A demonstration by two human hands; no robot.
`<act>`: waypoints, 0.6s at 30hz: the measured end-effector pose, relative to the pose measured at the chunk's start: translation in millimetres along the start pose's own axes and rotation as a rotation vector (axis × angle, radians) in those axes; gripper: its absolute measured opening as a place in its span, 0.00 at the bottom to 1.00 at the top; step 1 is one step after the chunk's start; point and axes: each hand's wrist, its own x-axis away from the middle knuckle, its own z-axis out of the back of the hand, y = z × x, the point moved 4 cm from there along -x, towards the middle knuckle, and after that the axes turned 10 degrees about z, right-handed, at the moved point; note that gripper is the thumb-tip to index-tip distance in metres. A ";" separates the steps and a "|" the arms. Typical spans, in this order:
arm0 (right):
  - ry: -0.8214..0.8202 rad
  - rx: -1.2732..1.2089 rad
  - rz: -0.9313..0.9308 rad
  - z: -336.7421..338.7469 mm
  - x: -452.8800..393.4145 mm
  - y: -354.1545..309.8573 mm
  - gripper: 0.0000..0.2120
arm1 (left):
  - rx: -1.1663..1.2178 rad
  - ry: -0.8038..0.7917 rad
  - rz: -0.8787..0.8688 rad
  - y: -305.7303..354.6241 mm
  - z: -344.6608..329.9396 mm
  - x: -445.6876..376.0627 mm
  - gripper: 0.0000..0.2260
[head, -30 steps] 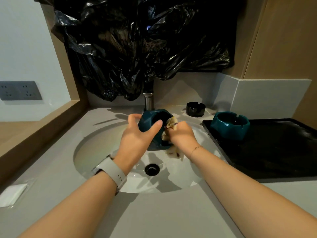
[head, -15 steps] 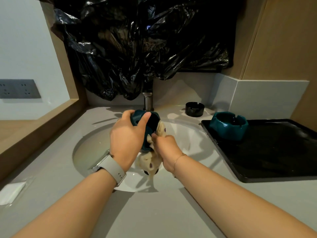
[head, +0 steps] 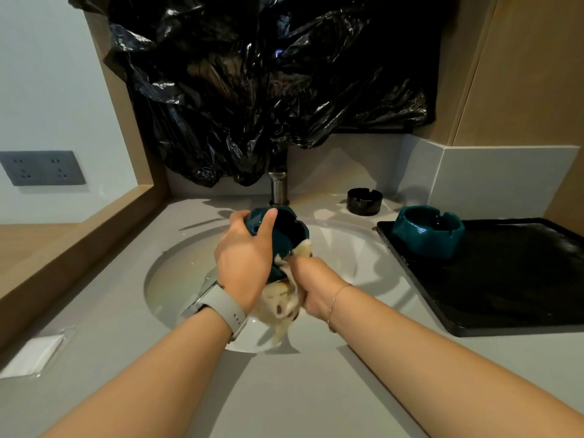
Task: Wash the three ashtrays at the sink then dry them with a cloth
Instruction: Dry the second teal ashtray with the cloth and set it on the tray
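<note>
Centre of frame, over the white sink: left hand grips a teal ashtray, tilted on its side w/ the opening facing right, thumb pressed on the upper rim, fingers wrapped round the back. Right hand is closed on a cream cloth, bunched and pushed against the ashtray's lower edge; loose end of the cloth hangs down toward the bottom of the basin. Left wrist has a watch w/ pale grey strap, right wrist a thin bracelet.

Right of centre: 2nd teal ashtray sits upright on the near-left corner of a black tray on the grey counter. Black ashtray stands on the counter behind the sink, just left of the tray (not touching it, as far as I can see).

Top centre: crumpled black plastic sheeting hangs over the metal tap; only the tap's lower stem shows. Far left: grey socket plate on the wall. Lower left: small white packet on the counter.
</note>
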 end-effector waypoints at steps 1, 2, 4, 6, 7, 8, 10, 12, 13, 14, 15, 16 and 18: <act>-0.026 -0.084 -0.057 -4.5 0.6 4.5 0.16 | -0.002 0.000 -0.027 0.7 1.0 0.9 0.23; -0.042 -0.114 -0.073 -5.1 0.7 3.9 0.16 | -0.005 -0.004 -0.068 1.9 0.9 2.5 0.23; -0.010 -0.070 -0.004 4.4 -5.0 -5.0 0.14 | -0.013 -0.019 -0.149 5.7 -0.6 7.8 0.22; 0.120 0.125 0.161 22.5 -14.7 -22.6 0.10 | 0.009 -0.040 -0.183 9.5 -3.0 13.6 0.21; 0.180 0.215 0.237 29.7 -15.0 -31.3 0.09 | 0.030 -0.054 -0.182 10.5 -4.6 16.1 0.20; 0.207 0.249 0.279 32.6 -15.2 -35.3 0.10 | 0.048 -0.063 -0.176 10.9 -5.7 17.7 0.19; 0.185 0.198 0.233 29.1 -12.7 -29.6 0.12 | 0.050 -0.053 -0.176 10.5 -6.8 18.6 0.19; 0.034 0.008 0.031 15.1 -7.7 -12.9 0.13 | 0.044 -0.007 -0.200 10.7 -4.6 16.0 0.21; -0.062 -0.090 -0.082 4.8 0.1 -7.4 0.11 | 0.060 0.014 -0.211 10.8 -2.7 14.1 0.21; -0.157 -0.195 -0.164 -5.4 7.1 -4.6 0.11 | 0.091 0.023 -0.215 10.8 -1.1 12.2 0.21; -0.191 -0.258 -0.192 -10.8 9.0 -3.9 0.12 | 0.130 0.015 -0.210 10.0 -0.6 10.6 0.20; -0.191 -0.275 -0.180 -12.1 8.4 -5.6 0.13 | 0.169 -0.009 -0.201 9.1 -1.5 9.9 0.19; -0.118 -0.197 -0.070 -3.9 1.8 -14.6 0.11 | 0.207 -0.096 -0.170 7.3 -6.2 10.4 0.17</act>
